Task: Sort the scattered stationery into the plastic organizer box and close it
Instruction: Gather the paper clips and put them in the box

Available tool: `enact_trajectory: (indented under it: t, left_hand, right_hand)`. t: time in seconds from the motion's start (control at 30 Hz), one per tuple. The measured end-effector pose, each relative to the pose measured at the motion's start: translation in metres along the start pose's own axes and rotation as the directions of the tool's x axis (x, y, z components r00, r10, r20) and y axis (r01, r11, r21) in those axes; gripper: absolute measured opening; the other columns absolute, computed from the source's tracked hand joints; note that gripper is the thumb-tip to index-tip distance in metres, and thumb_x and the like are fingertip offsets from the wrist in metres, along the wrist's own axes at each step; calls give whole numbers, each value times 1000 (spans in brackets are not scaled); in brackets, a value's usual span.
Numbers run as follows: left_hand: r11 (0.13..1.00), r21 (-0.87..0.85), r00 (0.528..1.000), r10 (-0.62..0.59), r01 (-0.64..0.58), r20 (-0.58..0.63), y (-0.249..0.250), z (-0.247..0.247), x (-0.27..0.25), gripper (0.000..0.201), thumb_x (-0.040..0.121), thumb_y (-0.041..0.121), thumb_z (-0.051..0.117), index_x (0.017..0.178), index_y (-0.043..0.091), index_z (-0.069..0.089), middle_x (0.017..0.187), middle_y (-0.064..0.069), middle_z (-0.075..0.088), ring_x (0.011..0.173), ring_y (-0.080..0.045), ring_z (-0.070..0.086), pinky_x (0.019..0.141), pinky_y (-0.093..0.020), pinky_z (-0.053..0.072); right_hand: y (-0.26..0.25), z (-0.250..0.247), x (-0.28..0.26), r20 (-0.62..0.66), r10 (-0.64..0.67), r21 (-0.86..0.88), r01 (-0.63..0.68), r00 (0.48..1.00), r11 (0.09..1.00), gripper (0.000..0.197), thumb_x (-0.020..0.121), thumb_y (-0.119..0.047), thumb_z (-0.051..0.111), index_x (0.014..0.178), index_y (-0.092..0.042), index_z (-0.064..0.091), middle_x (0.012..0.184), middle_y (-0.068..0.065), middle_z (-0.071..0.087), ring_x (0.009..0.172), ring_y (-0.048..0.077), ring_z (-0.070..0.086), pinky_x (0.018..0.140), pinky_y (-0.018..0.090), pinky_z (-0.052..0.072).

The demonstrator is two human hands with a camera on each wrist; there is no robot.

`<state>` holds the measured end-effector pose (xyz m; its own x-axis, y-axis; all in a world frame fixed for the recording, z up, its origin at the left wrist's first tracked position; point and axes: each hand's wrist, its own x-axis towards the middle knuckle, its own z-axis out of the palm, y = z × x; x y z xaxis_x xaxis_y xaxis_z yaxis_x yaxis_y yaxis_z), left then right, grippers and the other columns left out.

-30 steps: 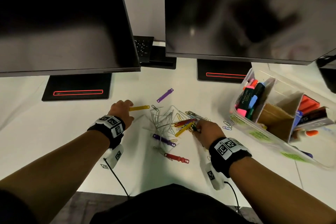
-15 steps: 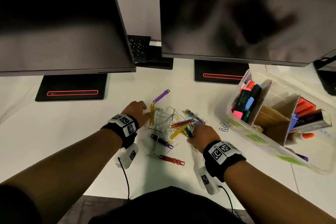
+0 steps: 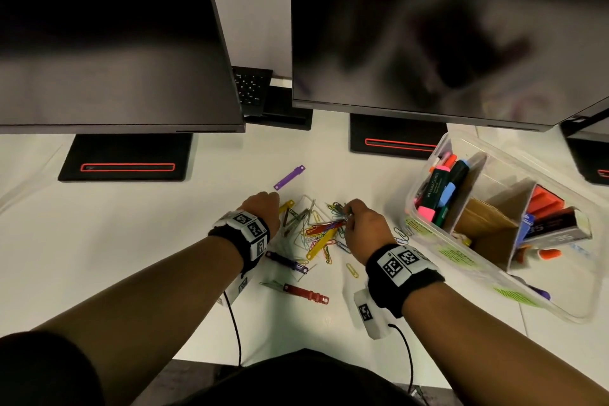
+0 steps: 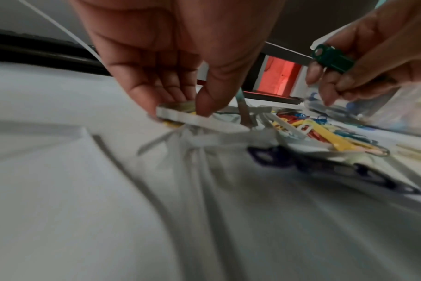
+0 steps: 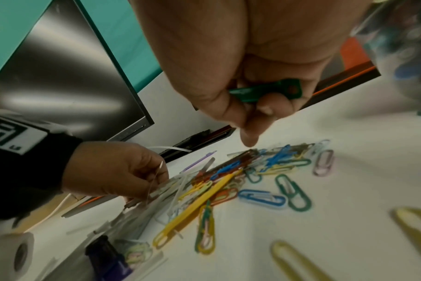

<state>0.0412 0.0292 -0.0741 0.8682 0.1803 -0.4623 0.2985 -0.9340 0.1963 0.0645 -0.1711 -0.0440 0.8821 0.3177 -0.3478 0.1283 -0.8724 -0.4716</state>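
A heap of coloured paper clips and plastic fastener strips (image 3: pixel 318 229) lies mid-desk. My left hand (image 3: pixel 263 208) is at its left edge, thumb and fingers pinching a white fastener strip (image 4: pixel 195 120) with a yellow one under it. My right hand (image 3: pixel 359 221) is at the heap's right side and grips a green fastener strip (image 5: pixel 264 92), also visible as the green strip (image 4: pixel 332 59). The clear plastic organizer box (image 3: pixel 425 237) stands open to the right, holding highlighters (image 3: pixel 441 188). Purple (image 3: pixel 289 177), dark purple (image 3: pixel 285 262) and red (image 3: pixel 306 293) strips lie loose around the heap.
Two dark monitors (image 3: pixel 428 26) overhang the back of the white desk (image 3: pixel 99 241), their black bases (image 3: pixel 127 158) behind the heap. Loose clips (image 5: pixel 292 192) are scattered toward the right. Wrist-camera cables (image 3: pixel 235 323) trail off the near edge.
My left hand slid right, into the heap's left edge, bringing the yellow strip with it. My right hand moved a little further back over the clips.
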Motion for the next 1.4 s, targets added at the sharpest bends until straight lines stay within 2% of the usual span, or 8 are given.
enact_trajectory:
  t: [0.13, 0.27, 0.53, 0.8, 0.9, 1.07, 1.23, 1.4]
  left_hand:
    - [999, 41, 1000, -7, 7, -8, 0, 2, -1, 29, 91, 21, 47, 116, 7, 48, 119, -14, 55, 108, -29, 56, 87, -37, 48]
    - [1000, 12, 1000, -21, 21, -20, 1, 0, -2, 30, 88, 16, 50, 117, 6, 48, 120, -14, 50, 110, -31, 53, 88, -36, 46]
    - [999, -34, 999, 40, -40, -1, -6, 1, -4, 28, 93, 15, 39, 120, 10, 45, 115, -13, 59, 105, -30, 57, 88, -37, 47]
    - [972, -234, 1000, 3, 0, 12, 4, -28, -7, 24, 95, 14, 39, 111, 4, 54, 115, -18, 58, 105, -33, 57, 83, -34, 44]
    - [870, -492, 1000, -12, 23, 25, 12, -44, -12, 19, 91, 4, 38, 81, 13, 52, 96, -16, 65, 87, -30, 62, 71, -30, 49]
    - [559, -827, 996, 29, 58, 90, 51, -66, -24, 28, 98, -1, 28, 77, 4, 46, 67, -8, 51, 58, -17, 47, 45, -15, 42]
    - [706, -708, 997, 33, 21, 63, 65, -63, -21, 20, 93, -3, 35, 91, 7, 53, 76, -8, 58, 65, -20, 52, 63, -27, 45]
    - [749, -646, 980, -23, 148, 198, 63, -41, -22, 23, 94, -5, 34, 83, 11, 47, 68, -8, 51, 56, -19, 44, 53, -23, 36]
  right_hand:
    - [-1, 10, 8, 79, -134, -149, 145, 988, 978, 38, 88, -8, 47, 125, -12, 54, 122, 10, 57, 113, 28, 52, 92, 30, 43]
    - [-5, 23, 14, 181, -225, -342, 276, 957, 898, 34, 91, -10, 45, 124, -13, 54, 126, 7, 49, 116, 27, 44, 91, 36, 45]
    - [-4, 16, 17, 159, -62, -309, 109, 985, 945, 22, 93, -21, 46, 106, -11, 60, 116, 9, 59, 111, 27, 50, 88, 34, 45]
    - [4, -8, 1, 138, 24, 278, -62, 990, 959, 8, 93, -20, 52, 86, -15, 54, 89, 5, 70, 73, 12, 59, 71, 23, 37]
    - [-2, -22, -7, 133, -13, 420, -44, 991, 906, 25, 94, -14, 50, 71, -24, 46, 70, -7, 65, 59, 8, 53, 65, 25, 41]
    - [-11, -51, -18, 103, -61, 561, -8, 993, 828, 24, 95, -12, 49, 74, -22, 50, 69, -5, 65, 48, -3, 48, 53, 14, 37]
    - [0, -66, -26, 67, -30, 511, -8, 997, 859, 4, 87, -8, 58, 86, -11, 57, 78, 8, 65, 67, 21, 57, 56, 17, 48]
    - [16, -43, -28, 142, 14, 320, -60, 990, 946, 14, 82, -10, 60, 93, -11, 52, 89, 11, 61, 73, 32, 65, 69, 37, 54]
